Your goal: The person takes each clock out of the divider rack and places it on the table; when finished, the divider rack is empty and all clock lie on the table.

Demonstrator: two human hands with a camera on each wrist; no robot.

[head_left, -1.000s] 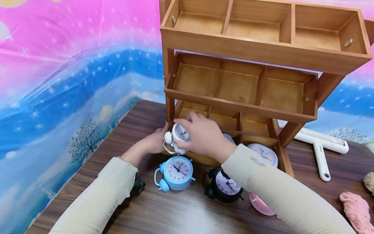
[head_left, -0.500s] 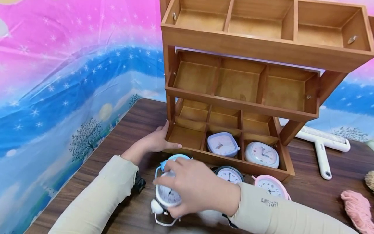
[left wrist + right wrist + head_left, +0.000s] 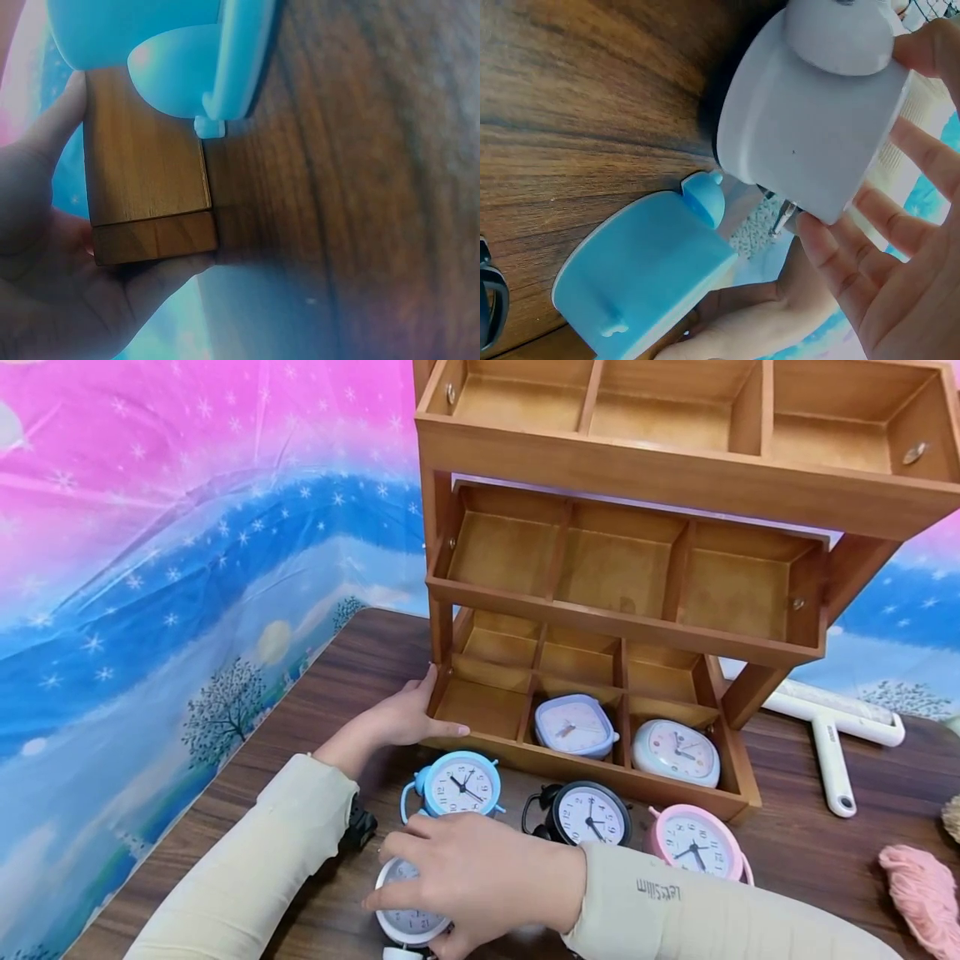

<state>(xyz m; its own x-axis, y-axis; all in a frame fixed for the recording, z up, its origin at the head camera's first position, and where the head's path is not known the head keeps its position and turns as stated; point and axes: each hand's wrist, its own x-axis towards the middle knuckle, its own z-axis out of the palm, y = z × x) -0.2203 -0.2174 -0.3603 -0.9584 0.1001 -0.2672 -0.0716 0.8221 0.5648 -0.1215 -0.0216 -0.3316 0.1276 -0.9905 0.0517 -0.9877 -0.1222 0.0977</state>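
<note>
The white clock (image 3: pixel 795 142) is gripped by the fingers of the right hand (image 3: pixel 480 877) in front of the rack (image 3: pixel 675 483), whose left end is clasped by the left hand (image 3: pixel 397 718).

Table (image 3: pixel 810 877): dk brown woodgrain. Nr its far R corner, white T-shaped tool (image 3: pixel 823 731) lying flat, handle (image 3: pixel 836 781) twd near edge. Pale green bit (image 3: pixel 955 724) at that corner, mostly out of frame. Twd R side: pink yarn (image 3: pixel 919 893), w/ beige fuzzy item (image 3: pixel 953 818) just beyond, cut off. Past L & far edges, printed backdrop (image 3: pixel 225 560): pink up top, blue below, w/ white snowflakes & dk trees.
</note>
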